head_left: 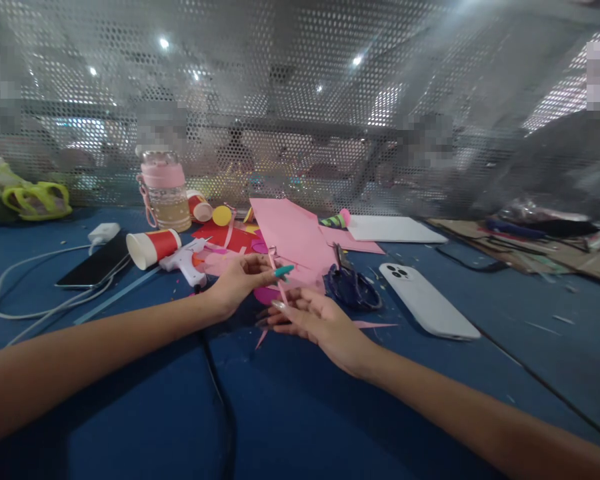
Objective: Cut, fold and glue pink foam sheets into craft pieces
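Observation:
My left hand (240, 280) and my right hand (315, 320) meet over the blue table (330, 413) and pinch a thin pink paper strip (280, 283) between their fingertips. The strip stands nearly upright between the two hands. Just behind them lie a big pink paper sheet (295, 237) and a magenta round piece (266, 295). Dark-handled scissors (353, 283) rest on the table right of my hands. A white glue gun (185, 261) lies to the left of my left hand.
A white phone (427, 300) lies face down at right, a black phone (95, 263) with a white charger cable at left. A tipped red paper cup (153, 247), a pink-lidded jar (166, 190), red paper scraps and white paper (393, 229) sit behind. A perforated metal screen closes the back.

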